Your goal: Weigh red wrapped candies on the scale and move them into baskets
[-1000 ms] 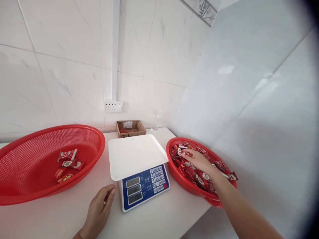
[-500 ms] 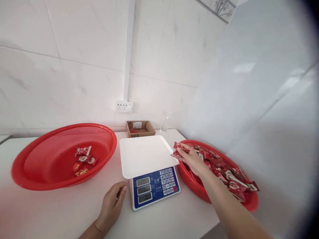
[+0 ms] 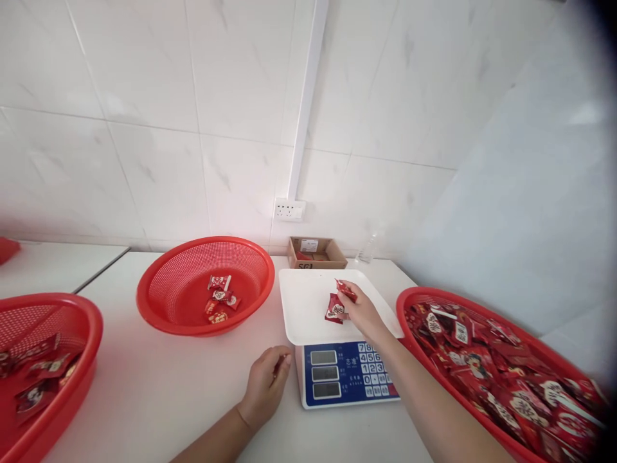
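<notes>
My right hand (image 3: pixel 360 310) is over the white weighing pan (image 3: pixel 303 315) of a digital scale, its fingers pinching small red wrapped snack packets (image 3: pixel 335 308). One packet sticks up at the fingertips and another hangs low over the pan; whether it touches the pan I cannot tell. Left of the scale's blue keypad panel (image 3: pixel 351 372), my left hand (image 3: pixel 268 381) rests near the table with fingers curled and nothing visible in them. A large red basket (image 3: pixel 409 299) to the right is full of similar packets (image 3: pixel 482 366).
Behind the scale's left side, a red mesh basket (image 3: pixel 168 273) holds several packets. Another red basket (image 3: pixel 72 399) with packets is cut off at the left edge. Against the tiled wall stand a small cardboard box (image 3: pixel 318 254) and a clear plastic object (image 3: pixel 367 249).
My right hand has moved left from the right basket's rim to over the weighing pan, carrying the packets. The view has turned left, bringing another red basket into sight.
</notes>
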Tool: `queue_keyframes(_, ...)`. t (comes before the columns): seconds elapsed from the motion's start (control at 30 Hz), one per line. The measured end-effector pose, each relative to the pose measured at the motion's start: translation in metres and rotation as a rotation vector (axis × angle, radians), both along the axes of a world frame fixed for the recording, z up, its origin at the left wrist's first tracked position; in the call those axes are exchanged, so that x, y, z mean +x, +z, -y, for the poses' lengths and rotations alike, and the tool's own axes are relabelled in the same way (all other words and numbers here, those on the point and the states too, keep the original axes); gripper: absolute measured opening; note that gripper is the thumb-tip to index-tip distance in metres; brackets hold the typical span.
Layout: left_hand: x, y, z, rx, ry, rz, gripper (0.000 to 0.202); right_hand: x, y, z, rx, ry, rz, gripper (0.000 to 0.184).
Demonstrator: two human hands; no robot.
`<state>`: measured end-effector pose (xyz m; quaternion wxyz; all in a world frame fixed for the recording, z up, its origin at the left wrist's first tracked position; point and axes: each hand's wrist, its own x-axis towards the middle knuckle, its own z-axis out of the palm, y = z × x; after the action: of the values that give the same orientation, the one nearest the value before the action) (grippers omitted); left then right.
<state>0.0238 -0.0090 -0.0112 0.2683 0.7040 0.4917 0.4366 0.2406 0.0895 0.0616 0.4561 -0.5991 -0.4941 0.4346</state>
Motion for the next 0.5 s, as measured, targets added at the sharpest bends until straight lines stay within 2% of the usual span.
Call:
queue_keyframes(0.07, 0.000, 0.001, 0.000, -0.009, -0.008, 0.009, 0.025, 0.008, -0.005, -0.003, 0.053, -0.003, 0.158, 0.042)
queue_keyframes(0.17, 0.001, 0.001, 0.000, -0.015, -0.015, 0.011, 0.025, 0.019, -0.013, -0.005, 0.234, -0.015, 0.430, 0.039)
queue_keyframes(0.27, 0.000, 0.000, -0.001, -0.016, -0.011, 0.011, 0.024, 0.026, -0.015, -0.004, 0.356, -0.045, 0.597, 0.038)
queue_keyframes(0.4, 0.000, 0.000, -0.001, -0.019, -0.005, 0.017, 0.025, 0.035, -0.012, 0.005, 0.378, -0.047, 0.717, 0.038)
queue_keyframes(0.5, 0.000, 0.001, -0.001, -0.018, -0.004, 0.024, 0.025, 0.043, -0.014, 0.015, 0.294, 0.030, 0.804, 0.039)
